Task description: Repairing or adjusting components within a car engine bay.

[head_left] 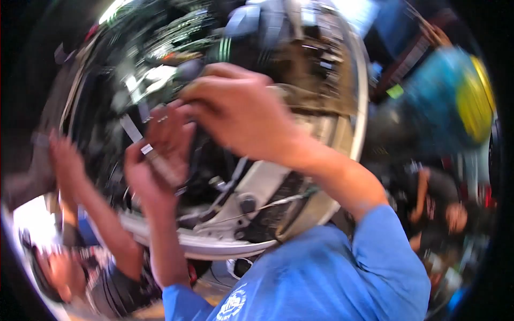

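holding a thin metal strip tool (143, 148) firmly in the left hand (155, 160); looking stiff, light, probably slippery; right hand (235, 109) curling, grip unclear.

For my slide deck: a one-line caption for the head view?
Left hand grips a slim tool beside the right hand inside a round metal housing.

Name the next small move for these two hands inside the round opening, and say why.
Probably steady the slim tool before doing anything else: the left hand grips it at the opening's metal rim, the right hand is bent over its upper end, and another person's hand is close by. Blur hides the tip.
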### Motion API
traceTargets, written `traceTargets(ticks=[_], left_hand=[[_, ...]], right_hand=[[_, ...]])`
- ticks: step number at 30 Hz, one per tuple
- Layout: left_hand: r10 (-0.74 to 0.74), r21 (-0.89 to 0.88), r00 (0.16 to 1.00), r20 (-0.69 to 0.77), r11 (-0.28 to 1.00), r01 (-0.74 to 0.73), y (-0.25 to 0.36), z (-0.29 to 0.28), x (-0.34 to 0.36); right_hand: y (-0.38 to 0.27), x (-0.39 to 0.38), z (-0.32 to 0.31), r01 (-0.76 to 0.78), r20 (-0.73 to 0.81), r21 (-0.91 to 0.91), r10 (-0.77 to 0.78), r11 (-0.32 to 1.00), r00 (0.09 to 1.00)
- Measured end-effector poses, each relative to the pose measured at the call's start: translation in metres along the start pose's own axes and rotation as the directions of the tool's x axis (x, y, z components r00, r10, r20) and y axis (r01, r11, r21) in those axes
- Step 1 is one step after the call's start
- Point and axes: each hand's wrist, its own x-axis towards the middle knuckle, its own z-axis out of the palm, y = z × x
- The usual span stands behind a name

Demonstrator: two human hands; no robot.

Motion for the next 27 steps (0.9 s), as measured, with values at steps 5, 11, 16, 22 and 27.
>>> traceTargets(ticks=[5,11,16,22,27], left_hand=[[-0.009,-0.090,0.999,0.054,0.996,0.014,-0.015,0.013,-0.001],[0.044,-0.045,0.999,0.017,0.998,-0.044,-0.009,0.012,-0.013],[0.026,-0.015,0.983,-0.183,0.999,-0.029,-0.003,0.002,-0.020],[0.051,0.003,0.962,-0.268,0.999,-0.052,-0.005,-0.002,-0.022],[0.044,-0.017,0.962,-0.271,0.999,-0.051,-0.001,-0.001,-0.025]], right_hand=[[-0.018,0.008,0.011,0.009,0.303,-0.015,-0.004,1.000,0.953],[-0.024,0.010,0.036,0.055,0.468,0.050,-0.072,0.997,0.881],[-0.024,0.004,0.062,0.108,0.513,-0.030,-0.077,0.994,0.855],[-0.034,-0.007,0.086,0.150,0.572,-0.178,-0.022,0.973,0.820],[-0.027,0.000,0.093,-0.058,0.581,-0.123,0.119,0.991,0.805]])
